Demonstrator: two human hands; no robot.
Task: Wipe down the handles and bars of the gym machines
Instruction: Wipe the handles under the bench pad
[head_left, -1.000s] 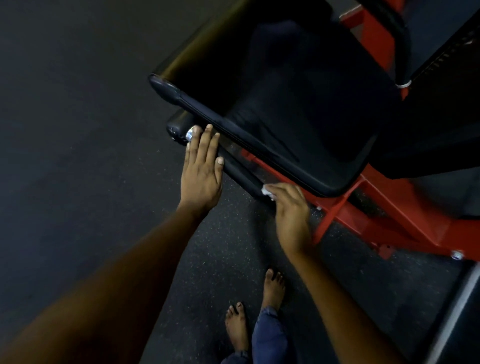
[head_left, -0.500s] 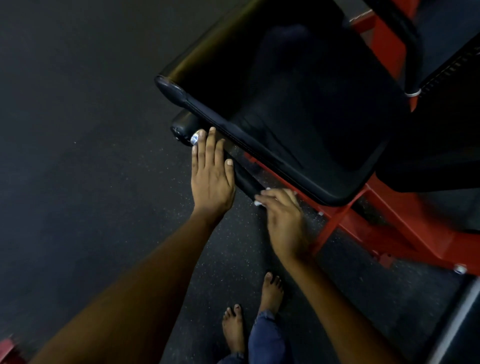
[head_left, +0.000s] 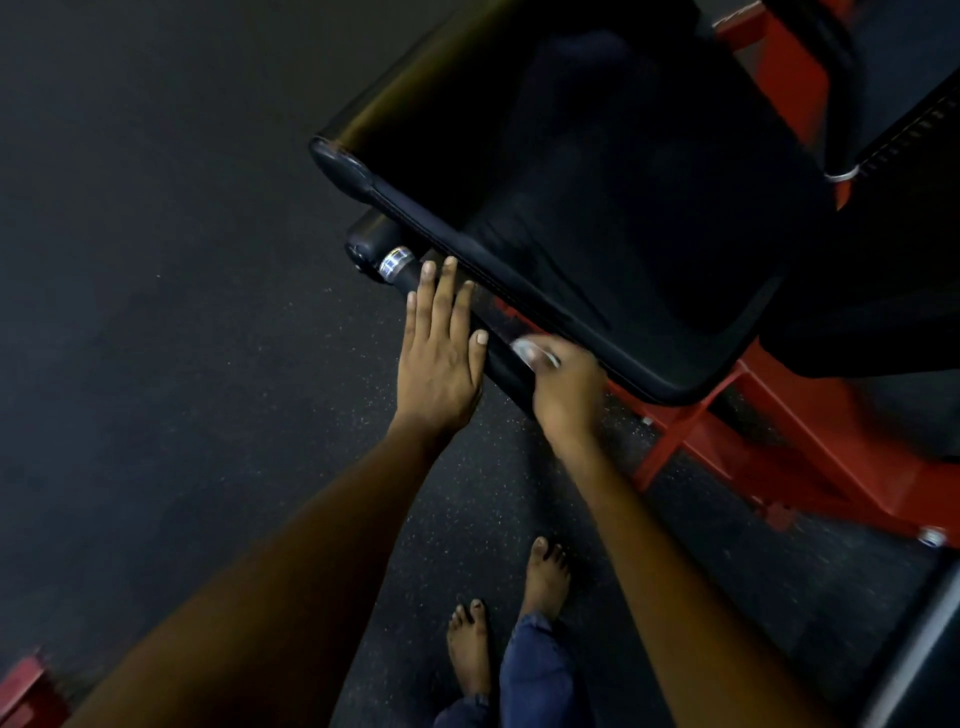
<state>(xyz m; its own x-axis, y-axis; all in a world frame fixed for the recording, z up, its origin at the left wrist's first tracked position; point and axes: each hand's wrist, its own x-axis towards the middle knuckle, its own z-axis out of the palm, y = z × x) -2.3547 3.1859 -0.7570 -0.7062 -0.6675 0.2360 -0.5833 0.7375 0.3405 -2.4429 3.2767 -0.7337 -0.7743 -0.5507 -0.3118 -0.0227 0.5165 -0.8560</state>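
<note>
— Where are you now?

— Mid-wipe on the black handle bar (head_left: 410, 278) tucked under the seat pad (head_left: 597, 218). Your left hand (head_left: 439, 358) lies flat on it, fingers straight and together; your right hand (head_left: 563, 392) pinches a white cloth (head_left: 527, 349) against the bar (blurred, likely in motion).

— And next?

— I'd say run the cloth toward the chrome collar (head_left: 394, 260), so lift that left hand clear first.

A gym; black padded seat (head_left: 597, 208) on red steel frame (head_left: 779, 441); speckled rubber floor (head_left: 156, 312).
</note>
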